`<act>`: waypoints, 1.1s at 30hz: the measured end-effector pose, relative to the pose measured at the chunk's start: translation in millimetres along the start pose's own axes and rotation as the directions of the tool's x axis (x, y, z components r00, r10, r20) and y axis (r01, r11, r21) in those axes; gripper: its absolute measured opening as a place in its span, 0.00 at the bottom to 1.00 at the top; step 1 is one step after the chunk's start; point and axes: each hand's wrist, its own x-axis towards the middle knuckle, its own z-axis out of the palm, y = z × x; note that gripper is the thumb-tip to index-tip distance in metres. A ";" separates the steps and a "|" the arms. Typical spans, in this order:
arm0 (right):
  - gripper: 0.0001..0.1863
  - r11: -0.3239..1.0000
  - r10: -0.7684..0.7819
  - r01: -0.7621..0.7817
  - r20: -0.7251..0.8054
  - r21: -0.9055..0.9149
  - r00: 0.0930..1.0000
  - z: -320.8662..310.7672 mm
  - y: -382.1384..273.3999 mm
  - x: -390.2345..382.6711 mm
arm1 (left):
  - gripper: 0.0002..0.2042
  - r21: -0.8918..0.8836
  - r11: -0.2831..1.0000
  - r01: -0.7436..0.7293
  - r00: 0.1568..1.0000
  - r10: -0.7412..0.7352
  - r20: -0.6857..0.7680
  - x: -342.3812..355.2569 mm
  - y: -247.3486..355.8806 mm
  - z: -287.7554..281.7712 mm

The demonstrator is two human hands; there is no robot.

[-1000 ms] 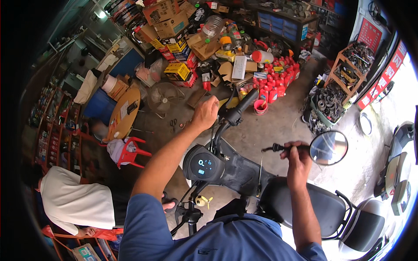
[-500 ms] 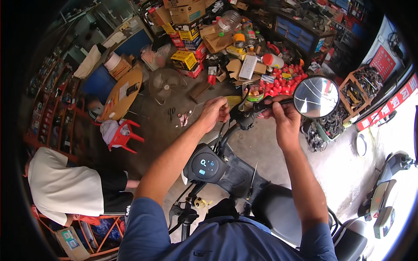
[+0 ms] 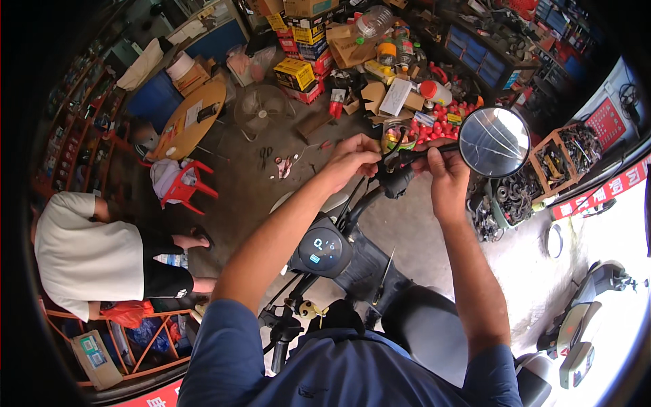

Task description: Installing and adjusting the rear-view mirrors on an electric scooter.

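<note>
My left hand is closed, its fingertips pinched together beside the black brake lever of an electric scooter. What those fingers hold, if anything, is hidden. My right hand is closed round the black stem of a round mirror, thumb on the near side, next to the right end of the handlebar. The mirror glass faces up toward me. Below and between my forearms sits the lit round display. A screwdriver stands on the black footboard in front of the seat.
A person in a white shirt bends at the left beside an orange rack. Red chair, round table and fan stand behind. Boxes and red bottles pile up ahead. Another scooter is at right.
My left hand has moved right, closer to the brake lever. The mirror has tilted and its reflection differs. The person at the left has shifted, and the whole view has turned slightly.
</note>
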 end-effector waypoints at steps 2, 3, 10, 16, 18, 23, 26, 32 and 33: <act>0.05 1.000 0.004 -0.004 -0.019 0.007 1.000 -0.7 2.7 4.5 | 0.01 0.087 0.996 0.018 0.999 -0.020 0.025 2.8 -1.6 -7.4; 0.05 1.000 -0.004 0.005 0.021 -0.017 1.000 -2.4 5.2 7.5 | 0.05 0.176 0.984 0.033 0.998 -0.043 0.051 4.0 -4.5 -9.4; 0.05 0.998 0.009 -0.002 0.101 -0.068 0.995 -3.9 6.5 26.5 | 0.11 0.600 0.704 -0.379 0.909 0.405 0.099 4.0 -21.4 4.3; 0.06 0.997 0.053 -0.046 0.137 -0.057 0.989 -7.3 7.1 35.1 | 0.12 0.617 0.742 -0.261 0.964 0.232 0.130 -8.3 -10.7 18.9; 0.05 0.997 0.052 -0.043 0.128 -0.071 0.990 -6.2 8.2 34.0 | 0.12 0.626 0.725 -0.288 0.954 0.271 0.125 -8.1 -13.5 20.3; 0.05 0.999 0.035 -0.033 0.098 -0.026 0.995 -3.6 9.8 29.5 | 0.09 0.632 0.737 -0.239 0.962 0.270 0.049 -7.4 -17.1 22.3; 0.05 0.999 0.017 -0.014 0.079 -0.034 0.997 -4.6 7.9 24.3 | 0.06 0.705 0.634 -0.319 0.911 0.411 0.043 -10.1 -15.0 31.5; 0.05 1.000 -0.011 0.014 0.094 -0.025 0.996 -4.8 7.8 20.7 | 0.10 0.703 0.651 -0.288 0.949 0.293 0.117 -7.1 -21.5 23.8; 0.05 1.000 -0.012 0.014 0.098 -0.023 0.995 -3.6 6.7 20.2 | 0.09 0.658 0.686 -0.310 0.937 0.339 0.088 -4.0 -23.5 25.1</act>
